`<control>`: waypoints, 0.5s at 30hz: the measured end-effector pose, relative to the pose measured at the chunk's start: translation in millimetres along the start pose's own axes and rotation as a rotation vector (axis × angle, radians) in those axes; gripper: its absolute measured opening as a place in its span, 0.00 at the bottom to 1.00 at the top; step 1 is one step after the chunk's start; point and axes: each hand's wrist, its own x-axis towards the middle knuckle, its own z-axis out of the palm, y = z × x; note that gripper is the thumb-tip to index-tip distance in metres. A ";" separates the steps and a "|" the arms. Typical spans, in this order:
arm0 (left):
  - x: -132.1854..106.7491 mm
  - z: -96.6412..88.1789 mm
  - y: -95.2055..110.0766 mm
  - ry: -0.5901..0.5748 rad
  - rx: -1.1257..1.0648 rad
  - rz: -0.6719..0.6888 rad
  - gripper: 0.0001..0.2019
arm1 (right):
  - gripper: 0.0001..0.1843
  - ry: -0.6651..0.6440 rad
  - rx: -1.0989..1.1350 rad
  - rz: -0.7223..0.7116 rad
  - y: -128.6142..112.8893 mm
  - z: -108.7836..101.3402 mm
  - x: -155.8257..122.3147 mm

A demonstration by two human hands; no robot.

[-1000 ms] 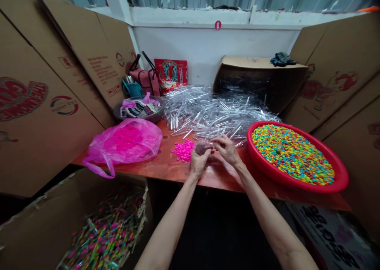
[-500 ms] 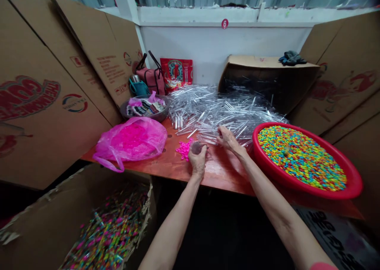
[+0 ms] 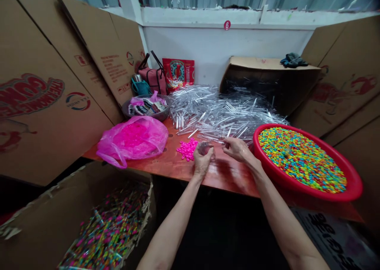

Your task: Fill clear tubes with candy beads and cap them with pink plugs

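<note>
Left hand point(image 3: 202, 161): fingers curled closed around a bundle of clear tubes point(image 3: 204, 146), beside pink candies point(image 3: 186, 150), ends facing upward; exact axis we cannot tell. Right hand point(image 3: 238, 149): fingers nearly pinched together; contents we cannot tell.

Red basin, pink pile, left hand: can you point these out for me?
Red basin point(image 3: 354, 187): head view, on its rim.
Pink pile point(image 3: 187, 149): head view, middle of the pile.
Left hand point(image 3: 203, 159): head view, middle of the hand.

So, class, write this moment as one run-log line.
left hand: holds see-through item | right hand: near clear tubes, grip unclear | pink pieces: on table | red tub: coloured pieces inside
</note>
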 end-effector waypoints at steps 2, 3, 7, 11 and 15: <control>-1.8 1.8 1.2 -0.051 -0.004 -0.027 0.13 | 0.07 0.033 0.241 -0.111 -5.0 -3.5 -4.8; -2.3 2.4 1.0 -0.070 -0.012 -0.040 0.14 | 0.10 0.066 0.342 -0.148 -7.8 -2.0 -3.7; -0.9 2.4 -2.3 -0.046 -0.034 -0.036 0.13 | 0.19 0.248 0.594 -0.132 -16.6 15.7 24.0; 2.6 -0.8 -7.8 0.093 -0.027 0.004 0.12 | 0.21 0.198 0.687 -0.033 -19.4 31.3 76.2; 2.3 -2.9 -12.8 0.124 -0.072 -0.011 0.15 | 0.14 0.074 0.158 -0.207 -27.7 48.6 129.0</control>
